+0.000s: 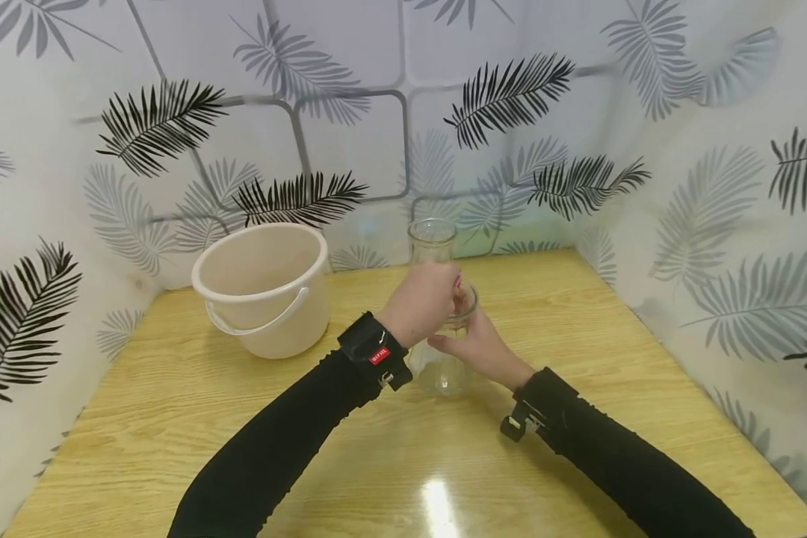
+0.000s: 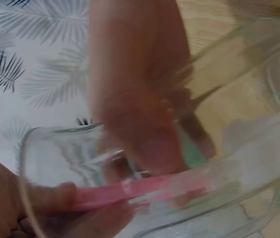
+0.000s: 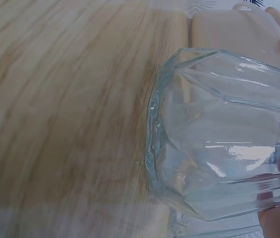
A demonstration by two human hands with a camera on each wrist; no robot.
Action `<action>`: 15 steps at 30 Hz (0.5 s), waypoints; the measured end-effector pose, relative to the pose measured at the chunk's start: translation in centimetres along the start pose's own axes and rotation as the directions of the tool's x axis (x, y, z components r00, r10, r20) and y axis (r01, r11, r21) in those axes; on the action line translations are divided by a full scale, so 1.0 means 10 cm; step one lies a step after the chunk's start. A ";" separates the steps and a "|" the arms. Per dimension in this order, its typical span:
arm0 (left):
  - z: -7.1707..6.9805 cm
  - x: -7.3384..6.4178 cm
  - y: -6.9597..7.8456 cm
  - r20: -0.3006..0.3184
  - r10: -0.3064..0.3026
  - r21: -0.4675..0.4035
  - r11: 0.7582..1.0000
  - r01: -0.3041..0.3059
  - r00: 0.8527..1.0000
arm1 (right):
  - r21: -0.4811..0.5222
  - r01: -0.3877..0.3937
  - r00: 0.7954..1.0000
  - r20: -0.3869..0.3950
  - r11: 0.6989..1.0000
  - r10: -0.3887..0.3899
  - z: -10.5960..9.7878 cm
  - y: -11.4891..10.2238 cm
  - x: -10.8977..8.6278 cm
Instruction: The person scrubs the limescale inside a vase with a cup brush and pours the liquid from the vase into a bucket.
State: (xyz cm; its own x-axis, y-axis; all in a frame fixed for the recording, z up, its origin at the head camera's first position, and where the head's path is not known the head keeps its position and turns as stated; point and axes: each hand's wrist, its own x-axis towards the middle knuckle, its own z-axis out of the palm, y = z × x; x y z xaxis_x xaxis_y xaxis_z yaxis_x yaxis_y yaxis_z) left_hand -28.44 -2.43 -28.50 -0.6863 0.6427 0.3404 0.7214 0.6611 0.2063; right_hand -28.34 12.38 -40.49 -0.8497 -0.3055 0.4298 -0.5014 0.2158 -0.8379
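Between the yellow wooden table [image 1: 612, 359]'s side edges, a clear faceted glass vase [image 3: 219, 129] — likely slick, breakable — suits a neck grip: right hand [image 1: 486, 350] fingers curl round it; left hand [image 1: 420, 300] pinches a slim pink strip [image 2: 103, 195].

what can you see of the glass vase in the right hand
Clear glass vase, round open rim, faceted body, thick base. It is roughly upright over the table; whether its base touches is unclear. The right hand grips it below the rim; the left hand, holding something pink, is at its mouth.
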 end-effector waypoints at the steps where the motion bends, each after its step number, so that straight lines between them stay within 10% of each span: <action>1: 0.02 0.00 0.00 -0.018 0.000 0.010 1.000 0.000 1.000 | -0.003 0.002 1.000 0.000 1.000 -0.002 0.00 0.00 0.01; 15: 0.12 0.05 0.00 -0.105 -0.112 -0.277 0.957 0.079 0.988 | 0.037 0.017 1.000 0.014 0.999 -0.018 0.00 0.00 -0.01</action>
State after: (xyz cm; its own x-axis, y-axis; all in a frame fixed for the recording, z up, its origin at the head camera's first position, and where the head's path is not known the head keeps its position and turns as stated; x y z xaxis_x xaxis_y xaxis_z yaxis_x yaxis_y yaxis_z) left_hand -28.92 -1.63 -29.43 -0.7494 0.5204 0.4094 0.6620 0.5765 0.4789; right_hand -28.27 12.44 -40.56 -0.8383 -0.3226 0.4396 -0.5095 0.1763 -0.8423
